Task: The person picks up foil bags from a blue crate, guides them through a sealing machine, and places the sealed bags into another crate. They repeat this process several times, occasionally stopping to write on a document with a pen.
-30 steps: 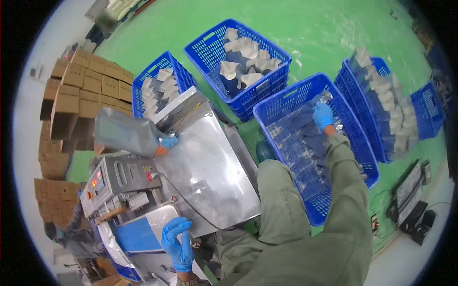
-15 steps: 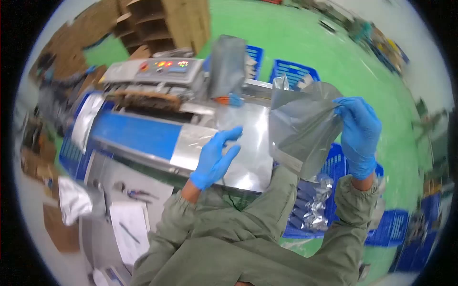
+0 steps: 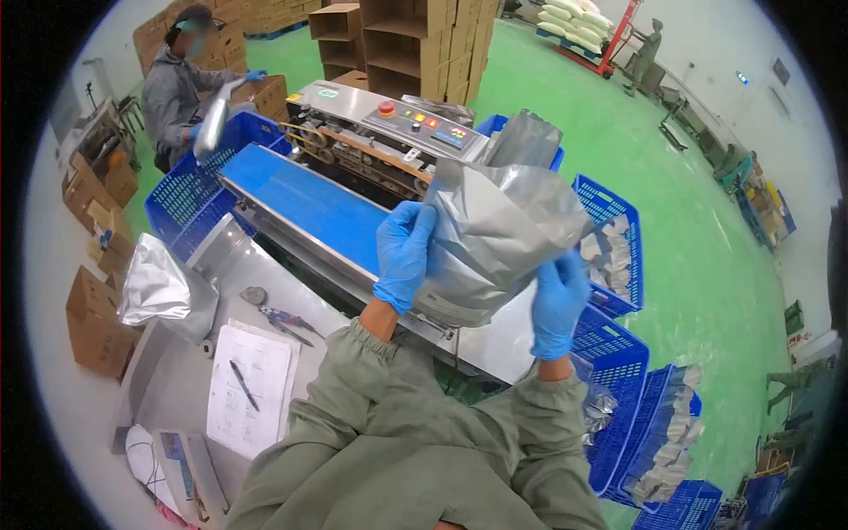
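A silver foil bag (image 3: 499,234) is held up in front of me at the near end of the band sealing machine (image 3: 411,124). My left hand (image 3: 405,256), in a blue glove, pinches the bag's left edge between thumb and fingers. My right hand (image 3: 558,305), also gloved, is closed on the lower right side of the bag; its fingertips are partly hidden and slightly blurred. Beneath the bag lies the bare metal end plate (image 3: 499,344). The blue conveyor belt (image 3: 305,208) runs away to the left. Behind the bag stands another grey foil bag (image 3: 527,140).
Blue crates (image 3: 609,353) with foil bags stand on my right. To my left, a metal table (image 3: 168,380) bears papers (image 3: 252,384), a pen, pliers (image 3: 287,320) and a crumpled foil bag (image 3: 168,287). A co-worker (image 3: 181,93) holds a filled bag by a blue crate (image 3: 208,190).
The foil bag has moved left from my right side to in front of me. My left hand, open and empty before, has taken hold of it. The view has shifted, showing the co-worker more clearly.
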`<act>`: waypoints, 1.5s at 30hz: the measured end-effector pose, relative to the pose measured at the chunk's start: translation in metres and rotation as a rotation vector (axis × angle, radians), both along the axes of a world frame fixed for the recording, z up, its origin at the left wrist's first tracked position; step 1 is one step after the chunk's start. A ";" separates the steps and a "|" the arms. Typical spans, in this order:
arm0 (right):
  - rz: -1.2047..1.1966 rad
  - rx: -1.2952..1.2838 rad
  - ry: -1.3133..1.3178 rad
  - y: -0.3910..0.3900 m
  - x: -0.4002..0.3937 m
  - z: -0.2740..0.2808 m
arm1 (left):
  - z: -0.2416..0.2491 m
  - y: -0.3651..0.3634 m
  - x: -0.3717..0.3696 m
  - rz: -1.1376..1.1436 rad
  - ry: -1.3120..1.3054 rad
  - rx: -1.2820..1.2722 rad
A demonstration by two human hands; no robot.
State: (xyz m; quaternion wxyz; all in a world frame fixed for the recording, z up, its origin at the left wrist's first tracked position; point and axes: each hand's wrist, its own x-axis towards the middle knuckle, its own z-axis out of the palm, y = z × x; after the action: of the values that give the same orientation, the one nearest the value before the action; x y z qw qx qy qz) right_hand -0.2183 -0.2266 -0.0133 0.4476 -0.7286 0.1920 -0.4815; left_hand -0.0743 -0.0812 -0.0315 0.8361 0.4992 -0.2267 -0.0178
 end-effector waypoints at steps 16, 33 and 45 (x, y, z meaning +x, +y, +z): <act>-0.051 0.526 -0.035 -0.021 0.006 -0.080 | -0.059 -0.024 0.080 0.092 -0.113 0.752; 0.285 0.580 0.298 -0.011 0.089 -0.127 | -0.107 0.012 0.204 0.015 -0.309 1.112; 0.439 0.178 0.181 0.042 0.197 -0.174 | -0.015 0.052 0.106 0.277 -0.420 0.968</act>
State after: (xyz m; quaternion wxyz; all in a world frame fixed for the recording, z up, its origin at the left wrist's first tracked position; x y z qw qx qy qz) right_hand -0.0209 -0.1851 -0.1869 0.5848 -0.7508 0.1103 -0.2868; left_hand 0.0315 -0.0295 -0.0461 0.4421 0.8450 -0.2870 0.0904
